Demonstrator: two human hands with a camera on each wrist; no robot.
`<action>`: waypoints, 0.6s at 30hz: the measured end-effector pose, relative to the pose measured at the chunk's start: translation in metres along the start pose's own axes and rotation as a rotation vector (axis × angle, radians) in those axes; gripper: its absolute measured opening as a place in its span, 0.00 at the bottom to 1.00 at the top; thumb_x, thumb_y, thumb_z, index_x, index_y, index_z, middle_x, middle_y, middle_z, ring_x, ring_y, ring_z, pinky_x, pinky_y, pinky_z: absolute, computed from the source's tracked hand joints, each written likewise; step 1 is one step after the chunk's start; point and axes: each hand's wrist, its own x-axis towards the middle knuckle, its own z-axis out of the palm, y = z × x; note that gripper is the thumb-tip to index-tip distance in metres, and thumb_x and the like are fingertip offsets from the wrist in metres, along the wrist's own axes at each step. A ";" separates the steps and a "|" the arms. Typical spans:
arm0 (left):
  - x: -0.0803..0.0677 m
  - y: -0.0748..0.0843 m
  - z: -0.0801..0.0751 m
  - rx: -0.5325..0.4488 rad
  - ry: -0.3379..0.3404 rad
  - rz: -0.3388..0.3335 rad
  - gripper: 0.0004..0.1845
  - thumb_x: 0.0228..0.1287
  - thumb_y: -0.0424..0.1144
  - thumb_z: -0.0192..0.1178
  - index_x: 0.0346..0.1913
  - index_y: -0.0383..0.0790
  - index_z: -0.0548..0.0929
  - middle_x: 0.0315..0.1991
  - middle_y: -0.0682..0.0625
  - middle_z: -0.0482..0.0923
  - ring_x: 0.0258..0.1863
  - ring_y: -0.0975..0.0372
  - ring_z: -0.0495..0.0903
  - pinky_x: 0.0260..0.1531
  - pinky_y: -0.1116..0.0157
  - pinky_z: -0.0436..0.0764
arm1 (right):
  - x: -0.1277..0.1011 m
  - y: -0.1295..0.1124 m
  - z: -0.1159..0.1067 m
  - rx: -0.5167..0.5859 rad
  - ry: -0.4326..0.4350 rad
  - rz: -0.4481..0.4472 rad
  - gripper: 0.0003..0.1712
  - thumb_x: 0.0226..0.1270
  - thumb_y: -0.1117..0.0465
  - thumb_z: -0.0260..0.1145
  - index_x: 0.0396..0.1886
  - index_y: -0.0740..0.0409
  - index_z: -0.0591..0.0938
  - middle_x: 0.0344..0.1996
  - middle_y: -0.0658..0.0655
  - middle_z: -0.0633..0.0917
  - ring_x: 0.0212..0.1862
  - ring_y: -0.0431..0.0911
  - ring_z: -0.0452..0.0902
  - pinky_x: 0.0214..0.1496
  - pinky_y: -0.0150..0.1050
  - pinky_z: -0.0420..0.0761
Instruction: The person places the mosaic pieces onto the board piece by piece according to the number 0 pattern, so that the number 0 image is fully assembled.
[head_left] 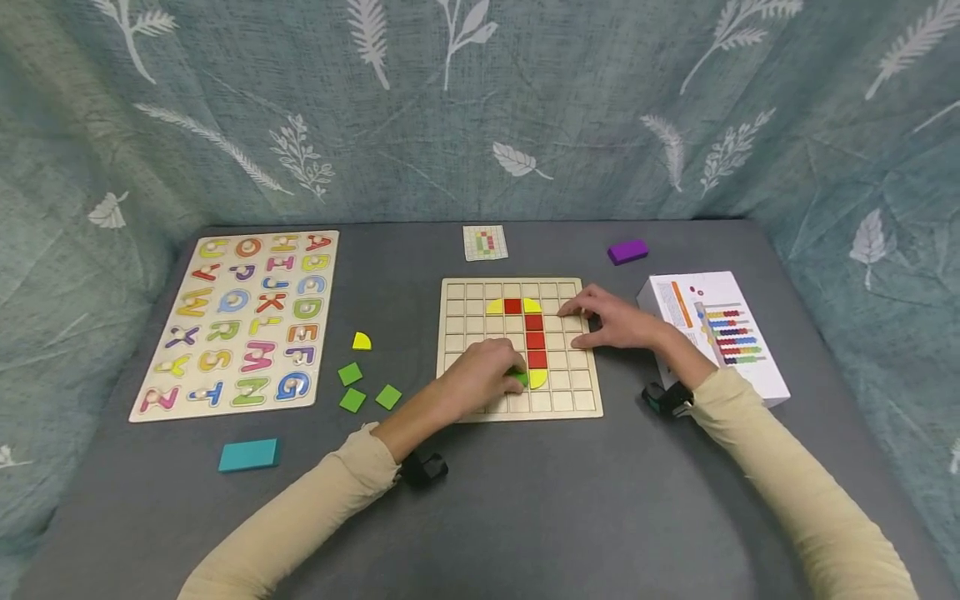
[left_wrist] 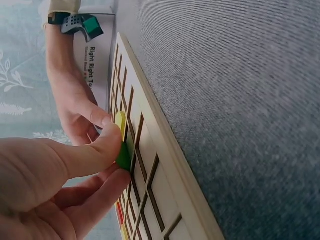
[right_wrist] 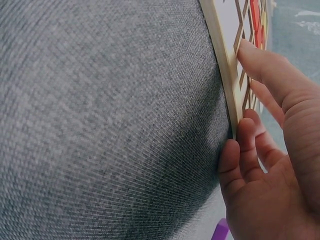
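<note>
A wooden grid board [head_left: 465, 333] lies in the middle of the grey table. On it, red squares [head_left: 534, 331] form a column with yellow quarter-rounds [head_left: 494, 307] at the top and bottom. My left hand [head_left: 510, 375] pinches a green piece [head_left: 519, 377] over a cell left of the column's foot. The left wrist view shows thumb and finger pinching that green piece [left_wrist: 125, 152] against the board [left_wrist: 170, 165]. My right hand [head_left: 581, 321] rests with fairly straight fingers on the board's right edge. In the right wrist view its fingers [right_wrist: 260, 60] lie along the board's rim [right_wrist: 227, 65].
Left of the board lie a loose yellow quarter-round [head_left: 362, 341] and three green squares [head_left: 352, 400]. An alphabet puzzle [head_left: 240, 321] fills the far left, with a teal block [head_left: 249, 455] in front of it. A pattern card [head_left: 485, 242], purple block [head_left: 627, 251] and white box [head_left: 716, 329] sit behind and right.
</note>
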 end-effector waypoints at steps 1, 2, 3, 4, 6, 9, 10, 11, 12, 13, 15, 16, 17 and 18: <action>0.000 0.000 0.000 0.001 -0.001 -0.001 0.06 0.56 0.37 0.70 0.36 0.39 0.89 0.34 0.49 0.84 0.35 0.61 0.79 0.40 0.64 0.78 | 0.001 0.000 0.000 0.000 -0.001 -0.002 0.27 0.61 0.59 0.71 0.59 0.59 0.77 0.50 0.62 0.71 0.49 0.51 0.68 0.52 0.47 0.70; 0.001 0.000 -0.001 0.002 0.000 -0.001 0.06 0.55 0.36 0.71 0.35 0.40 0.88 0.34 0.49 0.83 0.34 0.62 0.78 0.40 0.64 0.78 | 0.001 0.000 0.000 0.001 0.001 0.003 0.27 0.61 0.59 0.71 0.59 0.58 0.77 0.50 0.62 0.71 0.49 0.51 0.68 0.53 0.47 0.70; 0.001 0.000 -0.001 0.001 0.004 0.001 0.05 0.55 0.36 0.71 0.34 0.40 0.88 0.33 0.49 0.83 0.34 0.62 0.78 0.39 0.64 0.78 | 0.001 -0.001 -0.001 0.005 0.002 0.004 0.27 0.61 0.60 0.71 0.59 0.58 0.77 0.50 0.62 0.71 0.49 0.51 0.68 0.53 0.47 0.70; 0.002 0.000 -0.001 -0.002 0.006 -0.001 0.05 0.54 0.36 0.71 0.33 0.40 0.88 0.33 0.49 0.83 0.33 0.62 0.77 0.39 0.64 0.78 | 0.001 -0.002 -0.001 0.006 0.004 0.005 0.27 0.61 0.60 0.71 0.59 0.58 0.77 0.50 0.62 0.71 0.49 0.51 0.68 0.53 0.47 0.70; 0.002 0.000 -0.002 -0.004 0.004 -0.006 0.05 0.53 0.36 0.72 0.32 0.40 0.87 0.32 0.49 0.82 0.33 0.62 0.77 0.39 0.64 0.78 | 0.001 -0.002 -0.001 0.006 0.007 0.006 0.27 0.60 0.61 0.72 0.59 0.59 0.77 0.50 0.62 0.71 0.48 0.51 0.68 0.53 0.47 0.70; 0.001 0.001 -0.001 0.000 -0.006 -0.016 0.06 0.53 0.36 0.72 0.33 0.40 0.87 0.33 0.49 0.82 0.33 0.61 0.77 0.39 0.64 0.78 | 0.001 -0.001 0.000 0.000 0.002 0.002 0.27 0.60 0.60 0.72 0.59 0.59 0.77 0.50 0.62 0.71 0.47 0.50 0.68 0.52 0.46 0.70; 0.001 0.002 -0.001 0.005 -0.008 -0.017 0.06 0.53 0.36 0.72 0.33 0.39 0.87 0.34 0.49 0.82 0.33 0.61 0.77 0.39 0.64 0.78 | 0.001 -0.001 0.001 -0.002 0.000 -0.002 0.27 0.60 0.60 0.72 0.59 0.59 0.77 0.50 0.62 0.71 0.48 0.50 0.68 0.52 0.45 0.70; 0.000 0.002 0.000 0.012 -0.007 -0.015 0.07 0.53 0.36 0.73 0.33 0.39 0.87 0.34 0.49 0.82 0.34 0.61 0.78 0.39 0.64 0.79 | 0.001 -0.001 0.001 0.000 -0.001 -0.001 0.27 0.60 0.60 0.72 0.59 0.59 0.77 0.50 0.62 0.71 0.48 0.49 0.68 0.52 0.45 0.70; 0.000 0.002 0.000 0.018 -0.005 -0.010 0.07 0.53 0.36 0.73 0.34 0.39 0.87 0.34 0.49 0.82 0.34 0.61 0.78 0.39 0.64 0.79 | 0.001 -0.001 0.001 0.001 -0.002 -0.001 0.27 0.60 0.60 0.72 0.59 0.59 0.77 0.50 0.62 0.71 0.48 0.49 0.68 0.52 0.45 0.70; 0.000 0.002 0.001 0.023 0.000 -0.006 0.08 0.52 0.36 0.73 0.34 0.39 0.86 0.35 0.49 0.81 0.33 0.61 0.77 0.39 0.64 0.79 | 0.001 -0.001 0.002 0.006 -0.003 0.001 0.27 0.60 0.60 0.72 0.59 0.58 0.77 0.50 0.61 0.71 0.48 0.49 0.68 0.52 0.44 0.70; 0.000 0.001 0.002 0.028 0.009 0.006 0.08 0.52 0.36 0.73 0.34 0.38 0.86 0.34 0.49 0.81 0.33 0.62 0.77 0.39 0.64 0.78 | 0.001 -0.001 0.002 0.008 -0.003 0.003 0.27 0.60 0.60 0.72 0.59 0.58 0.77 0.50 0.61 0.71 0.47 0.49 0.67 0.52 0.44 0.70; 0.000 0.000 0.002 0.030 0.012 0.008 0.08 0.52 0.37 0.73 0.33 0.39 0.86 0.34 0.49 0.81 0.32 0.62 0.77 0.38 0.64 0.78 | 0.001 -0.001 0.002 0.010 -0.003 0.006 0.27 0.60 0.60 0.72 0.59 0.58 0.77 0.50 0.61 0.71 0.47 0.49 0.67 0.52 0.44 0.70; 0.000 -0.001 0.002 0.029 0.014 0.011 0.08 0.52 0.37 0.73 0.33 0.39 0.86 0.34 0.49 0.81 0.32 0.62 0.76 0.38 0.65 0.78 | 0.001 -0.001 0.002 0.012 -0.003 0.008 0.27 0.60 0.60 0.72 0.59 0.58 0.77 0.50 0.61 0.71 0.47 0.49 0.67 0.52 0.44 0.70; 0.000 -0.002 0.002 0.032 0.014 0.017 0.07 0.52 0.37 0.73 0.33 0.40 0.87 0.34 0.49 0.81 0.32 0.63 0.76 0.38 0.65 0.78 | 0.001 -0.001 0.002 0.011 -0.003 0.005 0.27 0.61 0.60 0.71 0.59 0.59 0.76 0.50 0.62 0.71 0.47 0.49 0.67 0.52 0.45 0.70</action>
